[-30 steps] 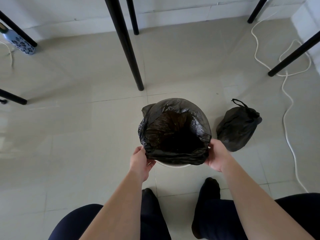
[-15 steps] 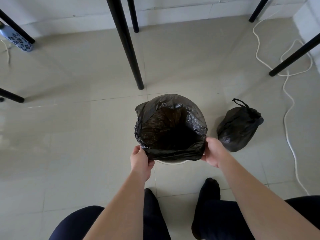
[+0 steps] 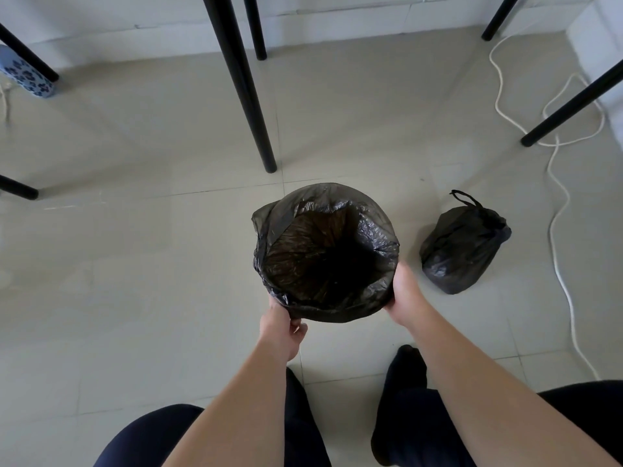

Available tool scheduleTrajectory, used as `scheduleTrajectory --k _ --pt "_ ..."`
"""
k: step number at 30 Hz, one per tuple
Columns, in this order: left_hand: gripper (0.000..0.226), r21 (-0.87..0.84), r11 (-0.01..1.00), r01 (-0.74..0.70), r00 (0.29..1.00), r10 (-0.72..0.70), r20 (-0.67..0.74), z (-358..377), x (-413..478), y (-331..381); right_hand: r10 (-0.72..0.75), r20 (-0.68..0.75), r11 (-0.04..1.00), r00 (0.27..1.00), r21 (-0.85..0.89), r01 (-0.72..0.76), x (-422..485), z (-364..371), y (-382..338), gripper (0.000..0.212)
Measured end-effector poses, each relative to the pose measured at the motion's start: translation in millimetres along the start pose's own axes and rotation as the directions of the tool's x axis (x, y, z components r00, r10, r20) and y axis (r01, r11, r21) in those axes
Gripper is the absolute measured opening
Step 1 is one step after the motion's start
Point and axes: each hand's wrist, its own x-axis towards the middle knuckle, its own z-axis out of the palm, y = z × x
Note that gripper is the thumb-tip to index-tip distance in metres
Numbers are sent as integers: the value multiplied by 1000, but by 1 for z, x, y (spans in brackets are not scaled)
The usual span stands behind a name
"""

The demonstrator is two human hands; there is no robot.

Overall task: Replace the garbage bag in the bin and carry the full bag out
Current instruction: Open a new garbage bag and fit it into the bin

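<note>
At the far left a patterned blue container (image 3: pixel 25 75) stands against the wall beside black furniture legs (image 3: pixel 241 82), well apart from the work and no threat to it.

The left hand (image 3: pixel 281 328) pinches the near-left edge of the fresh black liner (image 3: pixel 325 251), fingers curled around the folded-over plastic at the rim. The liner is draped over the bin, which sits on the floor (image 3: pixel 135 264) in the middle of the scene; the bin itself is wholly covered by the overhang. The film looks thin and crinkled, so a hard downward tug from this hand could tear it or drag the far edge off the rim and into the bin.

The right hand (image 3: pixel 406 294) presses flat against the near-right side of the liner, fingers mostly hidden behind the plastic, so how tightly it grips cannot be told. If the two hands pull unevenly, the light bin may tip or slide on the smooth tiles.

Just right of the bin lies the full bag (image 3: pixel 463 244), tied shut, its loop handle (image 3: pixel 467 198) standing up at the far end. It is not yet carried out. Lifting it by that thin loop risks the knot slipping or the plastic stretching.

Farther right, a white cord (image 3: pixel 558 197) snakes across the floor from far to near; a foot could catch in it while the full bag is carried away.
</note>
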Motion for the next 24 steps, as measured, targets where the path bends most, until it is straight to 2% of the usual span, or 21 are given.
scheduleTrajectory --k 2,3,4,5,6,7,8,9,10,11,12,14,15,18,20,24 --pt "40 -52 998 -36 999 35 -15 1 -1 9 -43 -45 998 998 -52 41 -5 0 -5 40" --pt "39 -110 990 -91 994 84 -68 1 -4 19 -127 -90 987 988 -107 117 -9 0 -8 32" --pt "35 -158 970 -185 973 158 -168 1 -8 31 -274 -165 953 948 -179 244 -12 0 -11 24" --pt "30 -147 943 -300 927 251 -279 0 -11 45 -448 -256 884 856 -270 382 -16 -1 -16 18" --pt "26 -46 915 -400 867 361 -344 1 -15 61 -623 -309 775 719 -369 513 -22 -1 -20 18" --pt "26 105 876 -472 814 478 -331 4 -20 77 -760 -308 646 572 -453 614 -29 0 -24 18" --pt "32 260 808 -529 775 585 -240 8 -26 91 -849 -264 525 458 -513 679 -35 4 -28 18" --pt "41 385 728 -567 756 646 -108 13 -28 102 -899 -184 430 398 -547 718 -43 11 -32 16" --pt "49 487 642 -592 745 666 27 19 -31 111 -918 -72 358 389 -572 738 -46 19 -33 17" --pt "54 579 549 -604 737 660 144 23 -31 117 -903 60 311 426 -593 743 -50 31 -35 18" --pt "54 665 441 -602 727 647 229 25 -30 122 -843 194 283 501 -632 721 -49 43 -34 19" --pt "51 771 254 -584 694 649 311 26 -21 125 -646 410 192 644 -730 656 -37 68 -26 26" --pt "46 789 211 -577 680 658 322 25 -17 126 -541 462 124 702 -782 611 -27 79 -21 37" --pt "26 804 205 -558 700 636 324 24 -4 133 -307 434 -11 847 -891 453 11 106 -7 66" --pt "26 807 225 -546 734 593 332 25 4 141 -201 344 -42 917 -938 343 34 118 -1 75" --pt "29 781 243 -575 733 577 360 26 14 150 -41 250 -74 967 -966 247 65 128 9 84"
